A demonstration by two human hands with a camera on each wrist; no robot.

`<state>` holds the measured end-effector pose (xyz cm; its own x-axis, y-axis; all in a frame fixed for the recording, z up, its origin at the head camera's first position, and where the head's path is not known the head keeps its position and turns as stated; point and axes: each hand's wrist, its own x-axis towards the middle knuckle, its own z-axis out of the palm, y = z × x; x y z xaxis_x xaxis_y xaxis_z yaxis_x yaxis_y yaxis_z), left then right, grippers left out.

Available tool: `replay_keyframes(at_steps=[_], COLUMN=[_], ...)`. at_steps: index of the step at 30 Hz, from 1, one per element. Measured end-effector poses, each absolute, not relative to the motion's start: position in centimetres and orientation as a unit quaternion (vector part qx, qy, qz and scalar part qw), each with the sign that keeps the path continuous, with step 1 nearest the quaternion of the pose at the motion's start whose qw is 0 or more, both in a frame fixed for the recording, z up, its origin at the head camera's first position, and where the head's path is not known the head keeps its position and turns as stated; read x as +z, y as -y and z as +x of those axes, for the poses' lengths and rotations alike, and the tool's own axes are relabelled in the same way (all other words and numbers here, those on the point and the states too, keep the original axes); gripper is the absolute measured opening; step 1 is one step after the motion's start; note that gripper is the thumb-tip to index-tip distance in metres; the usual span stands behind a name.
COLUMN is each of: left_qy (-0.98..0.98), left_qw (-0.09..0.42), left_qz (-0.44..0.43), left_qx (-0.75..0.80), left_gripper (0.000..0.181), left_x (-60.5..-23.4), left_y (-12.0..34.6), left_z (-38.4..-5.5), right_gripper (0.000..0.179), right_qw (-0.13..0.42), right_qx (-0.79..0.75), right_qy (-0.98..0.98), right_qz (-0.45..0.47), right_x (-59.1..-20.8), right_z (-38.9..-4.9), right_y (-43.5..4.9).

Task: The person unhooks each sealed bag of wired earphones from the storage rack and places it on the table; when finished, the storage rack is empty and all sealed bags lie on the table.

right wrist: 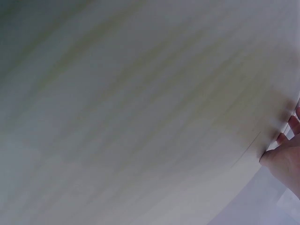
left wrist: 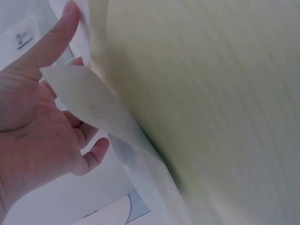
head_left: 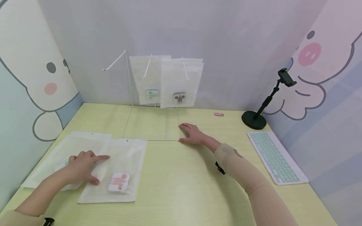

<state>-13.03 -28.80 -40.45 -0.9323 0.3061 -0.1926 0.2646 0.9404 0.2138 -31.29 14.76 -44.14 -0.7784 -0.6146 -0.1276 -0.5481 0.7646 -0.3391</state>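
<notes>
At the left of the head view my left hand [head_left: 82,168] lies over two overlapping translucent white bags, its index finger stretched out and thumb spread. The nearer bag [head_left: 118,163] holds pink-and-white earphones [head_left: 119,181]; my hand partly covers the other bag [head_left: 82,141]. In the left wrist view, a bag edge [left wrist: 93,101] curls up beside the fingers. My right hand [head_left: 193,134] rests by the right side of the white wire rack [head_left: 152,140], thumb and fingertips touching its base. Two front bags, one with dark earphones [head_left: 179,98], hang from the rack's hooks.
A pink USB stick [head_left: 218,114] lies right of the rack. Farther right stand a black phone holder [head_left: 254,120] and a white keyboard with mint keys [head_left: 278,157]. The rack's left hook [head_left: 114,60] juts forward without a bag. Panels enclose the table [head_left: 181,188].
</notes>
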Motion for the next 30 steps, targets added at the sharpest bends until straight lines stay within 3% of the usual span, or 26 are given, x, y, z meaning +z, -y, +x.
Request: replay_keyframes(at_steps=[6, 13, 20, 30], left_qy=[-0.978, -0.985, -0.985, -0.987], left_qw=[0.113, 0.064, 0.097, 0.092], left_qz=[0.15, 0.114, 0.081, 0.071], left_qx=[0.092, 0.112, 0.117, 0.11], left_gripper=[0.095, 0.105, 0.11, 0.116], left_x=[-40.4, -40.3, -40.3, -40.0], left_y=[28.8, 29.7, 30.7, 31.0], left_z=[-12.7, -12.5, -11.7, -12.1], right_gripper=[0.077, 0.077, 0.078, 0.077], right_qw=[0.114, 0.113, 0.113, 0.116], right_qx=[-0.148, -0.147, -0.15, -0.147], right_qy=[-0.932, -0.933, -0.931, -0.933], right_qz=[-0.31, -0.309, -0.311, -0.308], right_x=[-44.3, -44.4, -44.2, -44.3], right_z=[-31.3, -31.4, -31.3, -31.3], right_y=[-14.8, -14.9, -14.9, -14.8])
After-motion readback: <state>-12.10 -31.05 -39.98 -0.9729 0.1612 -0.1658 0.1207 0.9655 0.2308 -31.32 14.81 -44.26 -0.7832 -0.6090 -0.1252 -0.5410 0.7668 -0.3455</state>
